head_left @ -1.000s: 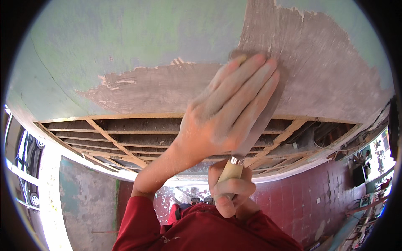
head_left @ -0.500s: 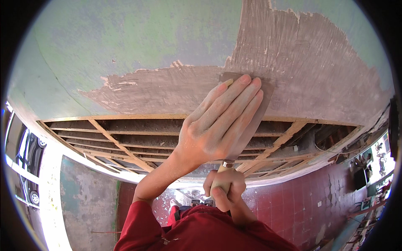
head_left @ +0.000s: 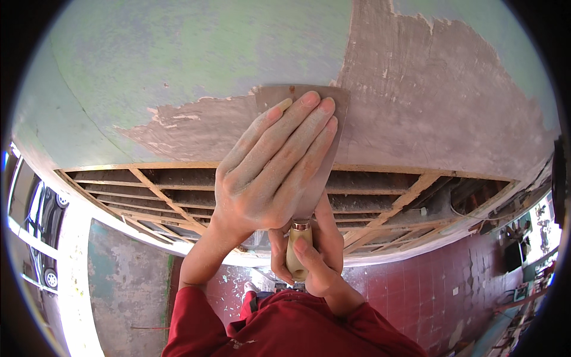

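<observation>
Currently, head view. Scraper (head_left: pixel 317 181) laid against the painted panel, its broad edge at the far border of the bare patch (head_left: pixel 416 89), where green paint (head_left: pixel 208 47) begins. Right hand (head_left: pixel 319 271) closed round the handle (head_left: pixel 292 257), thumb along its top: a firm grip with no slack visible. Left hand (head_left: pixel 262 172) spread flat over the blade, fingers long and close together, pressing rather than grasping; nothing enclosed in it.

Step in hand, as judged: working the paint border with the blade, left hand supplying pressure, right hand steering. Next move probably calls for a low blade angle and even load across the edge, since a raised corner could gouge. Exact blade angle: cannot tell.

Materials: blade thin, grey metal, flaring toward the far end, small rust-brown spot near the edge. Handle pale yellow, rounded, with a shiny collar. Patch matt, grey-brown, finely streaked; margin ragged, with pale chipped bits. Paint mottled, blotched with violet-grey. Left fingers coated in whitish dust. Nearer than the panel, a lattice (head_left: pixel 395 208) of rough wood strips with dark gaps. Beyond it, red tiled floor (head_left: pixel 410 285), pale flakes scattered at left.
</observation>
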The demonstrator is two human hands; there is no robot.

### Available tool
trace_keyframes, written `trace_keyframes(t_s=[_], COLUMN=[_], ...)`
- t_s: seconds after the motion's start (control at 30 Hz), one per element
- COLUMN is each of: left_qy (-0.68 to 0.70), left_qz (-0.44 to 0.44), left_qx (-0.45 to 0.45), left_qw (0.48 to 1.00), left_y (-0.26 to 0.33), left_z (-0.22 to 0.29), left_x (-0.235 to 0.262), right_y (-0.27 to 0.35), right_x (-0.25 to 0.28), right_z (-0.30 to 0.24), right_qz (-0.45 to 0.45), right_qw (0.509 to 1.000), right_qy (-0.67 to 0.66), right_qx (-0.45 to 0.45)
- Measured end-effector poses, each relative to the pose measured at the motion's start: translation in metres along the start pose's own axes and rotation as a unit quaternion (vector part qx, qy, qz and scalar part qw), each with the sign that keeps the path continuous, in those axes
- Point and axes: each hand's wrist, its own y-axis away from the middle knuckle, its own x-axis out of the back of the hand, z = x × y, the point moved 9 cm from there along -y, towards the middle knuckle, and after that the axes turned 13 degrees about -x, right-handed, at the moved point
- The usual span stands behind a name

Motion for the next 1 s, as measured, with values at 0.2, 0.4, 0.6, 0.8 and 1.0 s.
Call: trace_keyframes(t_s=[0.2, 0.4, 0.6, 0.8, 1.0], left_qy=[-0.02, -0.029, 0.002, -0.009, -0.004], left_qz=[0.034, 0.04, 0.05, 0.056, 0.029], left_qx=[0.018, 0.015, 0.009, -0.002, -0.003], left_qw=[0.999, 0.999, 0.999, 0.998, 1.0], left_y=[0.001, 0.004, -0.004, -0.003, -0.011], left_z=[-0.001, -0.003, -0.011, -0.008, -0.014], left_x=[-0.002, -0.001, 0.001, 0.0, 0.0], right_y=[0.0, -0.001, -0.008, -0.002, -0.007], right_x=[-0.006, -0.01, -0.013, -0.01, -0.015], right_z=[0.004, 0.007, -0.007, -0.004, -0.008], right_qz=[-0.014, -0.032, -0.01, -0.01, -0.034], right_qw=[0.999, 0.998, 0.999, 1.0, 0.999], right_qy=[-0.025, -0.051, -0.026, 0.016, -0.021], right_qx=[-0.018, -0.034, -0.033, -0.013, 0.008])
